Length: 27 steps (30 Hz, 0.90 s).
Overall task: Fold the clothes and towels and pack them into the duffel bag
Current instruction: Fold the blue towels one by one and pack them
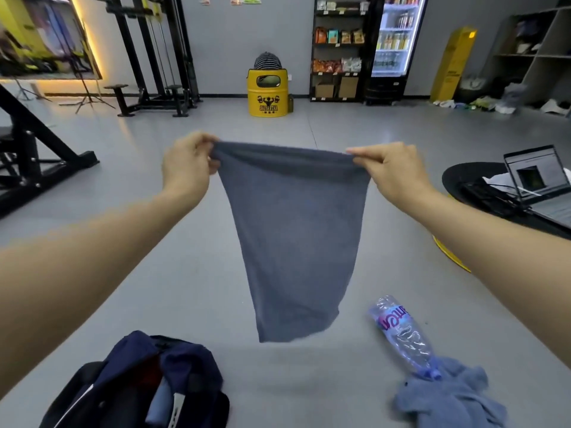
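- Slate-blue terry cloth: a towel (293,230) hangs in the air at the middle of the view. It is stretched between 2 hands along its top edge, and its blurred lower hem is clear of the grey floor (185,288).
- The left hand (187,166), at 10 o'clock from the towel's middle, grips the top left corner, with fingers and thumb curled round the bunched edge.
- The right hand (392,171), at 2 o'clock, pinches the top right corner, knuckles up and fingers curled over the cloth.
- Between the 2 grips the top edge sags a little and looks like 2 layers; I cannot tell how far down the doubling runs.
- A navy duffel bag (133,350) lies on the floor at 7 o'clock, apart from the towel. Its mouth is open, with dark and light-blue fabric showing inside.
- A clear plastic water bottle (401,332) lies on its side at 5 o'clock. Its blue cap touches a crumpled pale-blue cloth (448,400) heaped on the floor.
- An open laptop (537,177) sits at 3 o'clock on a round black surface.
- A yellow drum (268,92) stands at 12 o'clock against the far wall.
- A snack shelf (338,47) and a lit drinks fridge (394,41) stand side by side at 1 o'clock.
- A black gym frame (37,156) is at 9 o'clock.
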Each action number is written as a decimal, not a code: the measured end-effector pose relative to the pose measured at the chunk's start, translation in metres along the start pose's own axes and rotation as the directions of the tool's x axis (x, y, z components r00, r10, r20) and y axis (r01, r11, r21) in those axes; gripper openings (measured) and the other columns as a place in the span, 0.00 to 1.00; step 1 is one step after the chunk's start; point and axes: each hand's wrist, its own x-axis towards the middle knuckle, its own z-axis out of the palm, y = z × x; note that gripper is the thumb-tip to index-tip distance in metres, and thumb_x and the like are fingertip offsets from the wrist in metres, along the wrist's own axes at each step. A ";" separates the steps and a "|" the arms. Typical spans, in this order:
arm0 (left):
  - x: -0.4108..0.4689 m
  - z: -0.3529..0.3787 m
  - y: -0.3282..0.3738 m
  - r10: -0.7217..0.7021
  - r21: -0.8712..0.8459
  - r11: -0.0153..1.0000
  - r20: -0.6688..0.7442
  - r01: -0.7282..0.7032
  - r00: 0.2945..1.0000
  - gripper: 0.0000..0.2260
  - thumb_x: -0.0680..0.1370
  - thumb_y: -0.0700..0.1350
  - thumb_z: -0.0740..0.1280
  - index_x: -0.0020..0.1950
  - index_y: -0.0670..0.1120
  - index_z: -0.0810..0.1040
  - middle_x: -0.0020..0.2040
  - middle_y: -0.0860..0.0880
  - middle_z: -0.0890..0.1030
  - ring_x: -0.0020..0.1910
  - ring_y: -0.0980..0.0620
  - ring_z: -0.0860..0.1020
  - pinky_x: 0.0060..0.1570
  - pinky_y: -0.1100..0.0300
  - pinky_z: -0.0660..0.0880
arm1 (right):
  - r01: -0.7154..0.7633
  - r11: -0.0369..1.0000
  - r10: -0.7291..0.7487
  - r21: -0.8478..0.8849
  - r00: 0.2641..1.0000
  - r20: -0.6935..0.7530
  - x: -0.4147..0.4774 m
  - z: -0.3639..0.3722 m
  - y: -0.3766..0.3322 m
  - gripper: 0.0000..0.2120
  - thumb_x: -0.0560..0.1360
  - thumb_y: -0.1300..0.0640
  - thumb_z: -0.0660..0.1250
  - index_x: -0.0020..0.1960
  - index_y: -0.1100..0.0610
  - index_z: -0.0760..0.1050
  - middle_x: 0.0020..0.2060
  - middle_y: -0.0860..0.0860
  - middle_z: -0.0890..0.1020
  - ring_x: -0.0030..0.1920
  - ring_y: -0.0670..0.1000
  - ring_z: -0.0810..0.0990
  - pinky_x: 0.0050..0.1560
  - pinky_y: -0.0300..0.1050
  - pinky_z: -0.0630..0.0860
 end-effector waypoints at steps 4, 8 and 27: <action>-0.029 -0.020 0.019 0.197 -0.004 0.980 -0.053 -0.198 0.979 0.12 0.84 0.41 0.58 0.54 0.49 0.81 0.49 0.48 0.82 0.46 0.51 0.82 0.50 0.58 0.81 | 0.064 0.995 -0.060 0.076 0.997 -0.055 -0.026 -0.023 -0.007 0.11 0.80 0.53 0.67 0.60 0.46 0.83 0.56 0.43 0.85 0.60 0.43 0.80 0.61 0.41 0.75; -0.080 -0.034 -0.020 0.342 0.121 0.934 -0.034 -0.336 0.939 0.13 0.83 0.38 0.59 0.58 0.47 0.82 0.51 0.47 0.81 0.47 0.50 0.81 0.53 0.55 0.80 | 0.083 0.995 -0.083 0.055 0.997 -0.004 -0.089 -0.006 0.007 0.10 0.79 0.54 0.69 0.59 0.46 0.83 0.54 0.45 0.85 0.56 0.46 0.83 0.54 0.43 0.78; -0.450 0.004 -0.320 -0.068 0.400 0.820 0.780 -0.411 0.623 0.12 0.73 0.41 0.58 0.50 0.53 0.76 0.48 0.57 0.80 0.49 0.54 0.78 0.45 0.60 0.75 | -0.218 0.954 0.296 -0.204 0.608 0.736 -0.511 0.216 0.155 0.17 0.76 0.31 0.52 0.60 0.27 0.74 0.52 0.36 0.83 0.49 0.48 0.85 0.49 0.41 0.79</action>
